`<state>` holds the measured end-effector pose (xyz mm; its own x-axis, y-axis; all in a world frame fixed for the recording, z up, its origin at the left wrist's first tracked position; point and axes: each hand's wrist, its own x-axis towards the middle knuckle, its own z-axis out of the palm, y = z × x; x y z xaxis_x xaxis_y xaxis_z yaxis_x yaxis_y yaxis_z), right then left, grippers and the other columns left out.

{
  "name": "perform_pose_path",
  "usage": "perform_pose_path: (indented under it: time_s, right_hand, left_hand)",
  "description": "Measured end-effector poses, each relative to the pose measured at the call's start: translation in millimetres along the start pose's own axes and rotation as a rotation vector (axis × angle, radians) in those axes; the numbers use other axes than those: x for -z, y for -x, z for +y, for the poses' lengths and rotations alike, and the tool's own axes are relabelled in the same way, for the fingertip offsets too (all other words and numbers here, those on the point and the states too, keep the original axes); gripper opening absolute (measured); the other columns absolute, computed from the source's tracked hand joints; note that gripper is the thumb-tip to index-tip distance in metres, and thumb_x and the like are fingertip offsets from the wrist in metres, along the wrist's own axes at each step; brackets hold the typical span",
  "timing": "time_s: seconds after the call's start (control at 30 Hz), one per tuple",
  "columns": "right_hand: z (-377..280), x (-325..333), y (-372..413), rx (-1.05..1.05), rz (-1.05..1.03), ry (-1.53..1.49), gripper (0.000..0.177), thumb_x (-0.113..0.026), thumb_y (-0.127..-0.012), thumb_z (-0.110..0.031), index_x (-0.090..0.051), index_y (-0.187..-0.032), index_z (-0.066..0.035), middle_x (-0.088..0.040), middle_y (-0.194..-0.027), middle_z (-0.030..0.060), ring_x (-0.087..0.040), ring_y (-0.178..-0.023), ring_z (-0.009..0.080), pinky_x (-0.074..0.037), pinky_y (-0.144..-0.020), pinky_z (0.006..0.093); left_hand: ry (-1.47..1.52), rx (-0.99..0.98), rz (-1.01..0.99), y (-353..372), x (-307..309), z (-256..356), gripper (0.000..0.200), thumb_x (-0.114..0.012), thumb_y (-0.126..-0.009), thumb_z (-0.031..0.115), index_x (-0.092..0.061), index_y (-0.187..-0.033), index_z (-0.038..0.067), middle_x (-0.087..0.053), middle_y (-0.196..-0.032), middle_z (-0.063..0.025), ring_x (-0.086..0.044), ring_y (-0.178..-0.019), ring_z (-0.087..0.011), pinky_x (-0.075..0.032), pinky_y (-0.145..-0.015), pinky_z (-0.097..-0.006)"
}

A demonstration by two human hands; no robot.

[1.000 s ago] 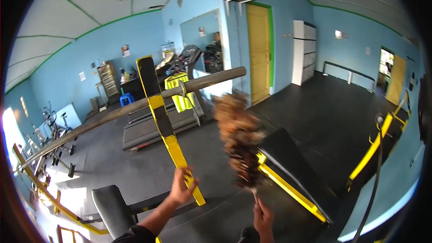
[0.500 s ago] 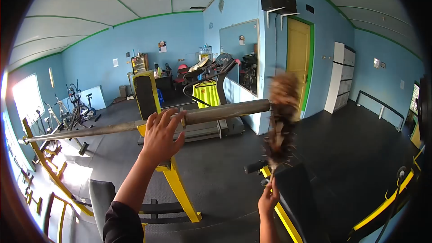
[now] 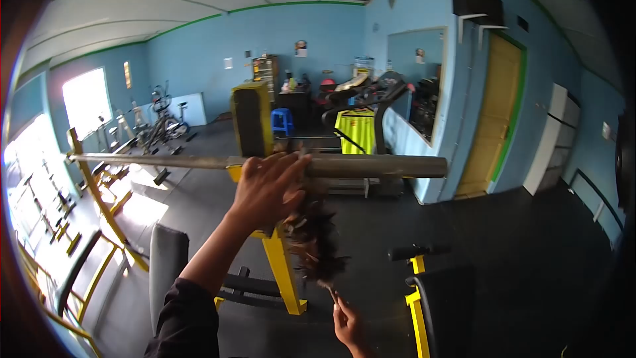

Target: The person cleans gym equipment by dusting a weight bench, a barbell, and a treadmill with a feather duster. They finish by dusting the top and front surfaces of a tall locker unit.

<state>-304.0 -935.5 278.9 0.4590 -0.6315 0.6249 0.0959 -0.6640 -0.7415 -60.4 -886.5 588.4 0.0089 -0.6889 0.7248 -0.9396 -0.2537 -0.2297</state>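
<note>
A long metal barbell [image 3: 384, 166] lies across a yellow rack post [image 3: 283, 275] with a dark pad on top. My left hand [image 3: 265, 189] is on the bar near its collar, the fingers curled over the top and the thumb on the near side. In my right hand [image 3: 349, 323], low and to the right, is the thin handle of a brown feather duster [image 3: 315, 242], pinched between thumb and fingers. Its feathers slant up and left below the barbell, close under my left hand. The duster's upper end is blurred and partly hidden behind the bar and hand.
A black padded bench [image 3: 444, 311] with a yellow frame stands at the lower right. Left of the post is a grey upright pad [image 3: 169, 268]. Farther back are a treadmill [image 3: 381, 109] with a yellow-green shirt, a blue stool [image 3: 282, 121] and exercise bikes [image 3: 165, 119].
The feather duster has swung from beyond the barbell's right end to below the bar, beside my left hand. My right hand moved left and down with it. The view has turned left.
</note>
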Motion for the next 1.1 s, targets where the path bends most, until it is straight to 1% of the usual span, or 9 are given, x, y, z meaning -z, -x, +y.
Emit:
perform_pose_path:
  time_s: [0.1,0.3,0.43,0.5,0.53,0.73,0.87,0.9,1.1]
  right_hand:
    - [39,-16,65,-0.101,0.115,0.128,0.038,-0.049,-0.102,-0.025,-0.063,-0.126,0.001,-0.067,-0.089,0.0175,-0.063,-0.072,0.0320,-0.049,-0.071,0.0464]
    - [43,-24,52,0.078,-0.045,0.187,0.040,-0.047,-0.103,-0.028,-0.062,-0.128,0.000,-0.067,-0.091,0.0185,-0.062,-0.070,0.0304,-0.049,-0.067,0.0446]
    - [34,-33,50,0.183,-0.130,0.251,0.042,-0.045,-0.104,-0.030,-0.061,-0.129,0.000,-0.067,-0.092,0.0194,-0.061,-0.068,0.0291,-0.049,-0.064,0.0432]
    - [-14,-55,-19,0.394,-0.108,0.169,0.035,-0.059,-0.094,-0.004,-0.062,-0.128,0.001,-0.056,-0.070,0.0105,-0.055,-0.058,0.0227,-0.042,-0.053,0.0326]
    - [-31,-67,-40,0.298,-0.143,0.139,0.039,-0.058,-0.094,-0.003,-0.060,-0.132,-0.003,-0.058,-0.073,0.0106,-0.057,-0.061,0.0235,-0.044,-0.055,0.0343]
    - [-125,-175,-79,0.239,-0.302,-0.022,0.038,-0.058,-0.095,-0.003,-0.059,-0.133,-0.003,-0.054,-0.070,0.0113,-0.057,-0.063,0.0244,-0.044,-0.058,0.0349]
    - [-118,-230,-76,0.254,-0.377,0.091,0.039,-0.058,-0.097,-0.009,-0.057,-0.135,-0.005,-0.063,-0.082,0.0130,-0.064,-0.072,0.0310,-0.049,-0.061,0.0372]
    - [-103,-241,-64,0.225,-0.372,0.107,0.039,-0.058,-0.097,-0.009,-0.057,-0.135,-0.005,-0.063,-0.082,0.0130,-0.064,-0.072,0.0310,-0.049,-0.061,0.0372]
    - [-76,-232,9,0.056,0.137,0.148,0.031,-0.054,-0.099,-0.005,-0.059,-0.128,0.002,-0.068,-0.097,0.0188,-0.068,-0.085,0.0334,-0.053,-0.070,0.0388]
  left_hand:
    - [0.081,0.014,0.002,6,9,-6,0.066,-0.071,-0.081,0.036,-0.049,-0.142,0.022,-0.054,-0.138,-0.0064,-0.049,-0.130,-0.0235,-0.032,-0.107,-0.0454]
    - [0.165,0.015,0.361,52,31,-54,0.041,-0.069,-0.084,0.022,-0.061,-0.123,0.012,-0.057,-0.127,-0.0128,-0.052,-0.123,-0.0348,-0.038,-0.106,-0.0501]
    - [0.403,0.346,0.590,105,40,-105,0.036,-0.057,-0.090,0.023,-0.059,-0.120,0.002,-0.058,-0.123,-0.0180,-0.053,-0.121,-0.0347,-0.038,-0.105,-0.0426]
    - [0.594,0.466,0.684,132,38,-132,0.038,-0.048,-0.095,0.026,-0.058,-0.121,0.001,-0.059,-0.122,-0.0166,-0.052,-0.122,-0.0297,-0.037,-0.105,-0.0385]
    - [0.695,0.557,0.717,143,38,-139,0.041,-0.044,-0.097,0.028,-0.057,-0.125,0.000,-0.059,-0.124,-0.0137,-0.052,-0.122,-0.0254,-0.035,-0.106,-0.0388]
    - [0.680,0.637,0.711,174,51,-191,0.048,-0.045,-0.098,0.035,-0.052,-0.133,0.003,-0.058,-0.128,-0.0120,-0.051,-0.124,-0.0229,-0.035,-0.105,-0.0357]
    - [0.572,0.501,0.637,181,51,-225,0.049,-0.055,-0.094,0.030,-0.051,-0.135,0.003,-0.055,-0.130,-0.0155,-0.050,-0.126,-0.0273,-0.037,-0.107,-0.0388]
    - [0.415,0.467,0.459,182,55,-227,0.049,-0.059,-0.092,0.028,-0.051,-0.135,0.005,-0.053,-0.133,-0.0162,-0.050,-0.127,-0.0294,-0.037,-0.108,-0.0410]
    - [0.239,0.336,0.165,182,39,-244,0.052,-0.068,-0.085,0.026,-0.055,-0.135,0.016,-0.047,-0.141,-0.0131,-0.046,-0.131,-0.0348,-0.033,-0.110,-0.0504]
